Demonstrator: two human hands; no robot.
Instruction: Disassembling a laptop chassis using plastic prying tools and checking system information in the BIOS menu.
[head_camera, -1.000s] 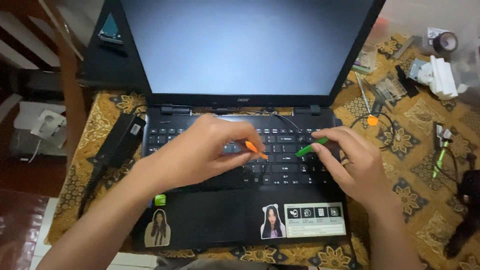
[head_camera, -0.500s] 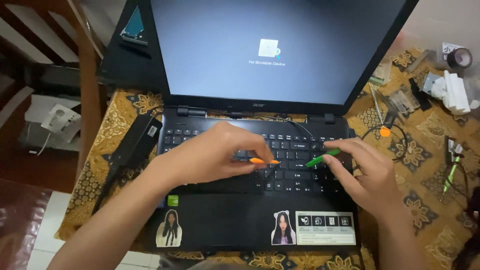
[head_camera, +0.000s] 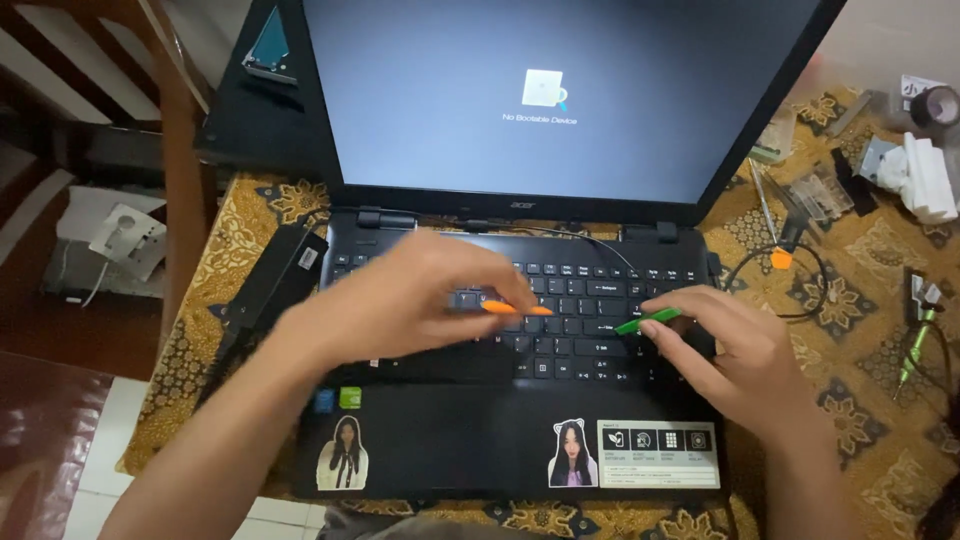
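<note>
A black laptop (head_camera: 450, 440) stands open on a patterned cloth, its screen (head_camera: 560, 100) lit with a small icon and a line of text. My left hand (head_camera: 400, 295) lies over the keyboard (head_camera: 580, 300) and holds a thin orange pry tool (head_camera: 515, 309), tip pointing right. My right hand (head_camera: 725, 350) rests at the keyboard's right side, gripping a thin green pry tool (head_camera: 648, 321), tip pointing left and down onto the keys. The two tips are a short gap apart above the middle keys.
A black battery bar (head_camera: 265, 290) lies left of the laptop. Loose cable with an orange piece (head_camera: 781, 259), a green-handled screwdriver (head_camera: 915, 345), small parts and white pieces (head_camera: 925, 180) litter the cloth (head_camera: 850, 420) at right. A wooden chair (head_camera: 180, 170) stands left.
The screen went from blank to showing an icon and text. The view shifted, and both hands with their tools moved slightly over the keyboard.
</note>
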